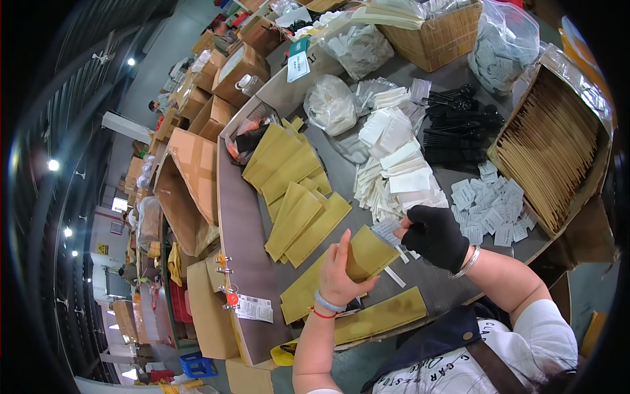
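My bare left hand (340, 279) grips a flat brown paper envelope (373, 253), its thumb and fingers at the envelope's edges. In a black glove, my right hand (436, 238) is closed in a pinch on a small printed white slip (387, 231), which lies at the envelope's right end. How far the slip reaches inside, I cannot tell. Below my left hand lies another brown envelope (387, 316) along the table's near edge. Several finished-looking flat envelopes (308, 223) overlap to the left. Behind my right hand, loose printed slips (489, 203) form a pile.
White folded papers (400, 157) are heaped mid-table, beside black plastic utensils (459, 128). At right, an open carton (551, 151) holds tightly packed brown envelopes. Clear bags (331, 105) and another carton (433, 36) stand at the back. A raised board (252, 256) borders the left side.
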Available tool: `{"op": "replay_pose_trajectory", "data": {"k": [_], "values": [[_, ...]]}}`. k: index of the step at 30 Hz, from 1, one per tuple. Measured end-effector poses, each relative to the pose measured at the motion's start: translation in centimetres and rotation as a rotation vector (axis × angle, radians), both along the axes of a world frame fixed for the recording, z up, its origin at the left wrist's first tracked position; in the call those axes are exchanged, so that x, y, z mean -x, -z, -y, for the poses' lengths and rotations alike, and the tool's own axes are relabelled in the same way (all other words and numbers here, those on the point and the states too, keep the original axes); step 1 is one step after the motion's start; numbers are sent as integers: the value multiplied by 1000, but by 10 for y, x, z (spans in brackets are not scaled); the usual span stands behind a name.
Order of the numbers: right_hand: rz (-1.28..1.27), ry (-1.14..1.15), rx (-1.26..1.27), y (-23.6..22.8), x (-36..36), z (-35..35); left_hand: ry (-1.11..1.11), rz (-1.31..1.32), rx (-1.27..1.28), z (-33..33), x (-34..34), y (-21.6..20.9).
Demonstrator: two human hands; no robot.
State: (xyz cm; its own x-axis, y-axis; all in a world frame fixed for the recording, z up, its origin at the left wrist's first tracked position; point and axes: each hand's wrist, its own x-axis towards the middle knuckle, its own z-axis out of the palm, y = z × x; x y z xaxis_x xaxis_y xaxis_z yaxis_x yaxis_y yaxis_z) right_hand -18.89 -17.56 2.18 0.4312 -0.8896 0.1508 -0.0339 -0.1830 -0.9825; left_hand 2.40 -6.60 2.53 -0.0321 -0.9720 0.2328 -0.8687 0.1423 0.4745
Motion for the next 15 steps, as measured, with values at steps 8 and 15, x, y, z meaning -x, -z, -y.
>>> {"op": "replay_pose_trajectory", "data": {"k": [8, 15], "values": [[-69, -128, 172, 2, -1, -2, 30, 53, 15, 0, 2, 1], [45, -83, -144, 7, -5, -10, 35, 78, 49, 0, 7, 2]]}}
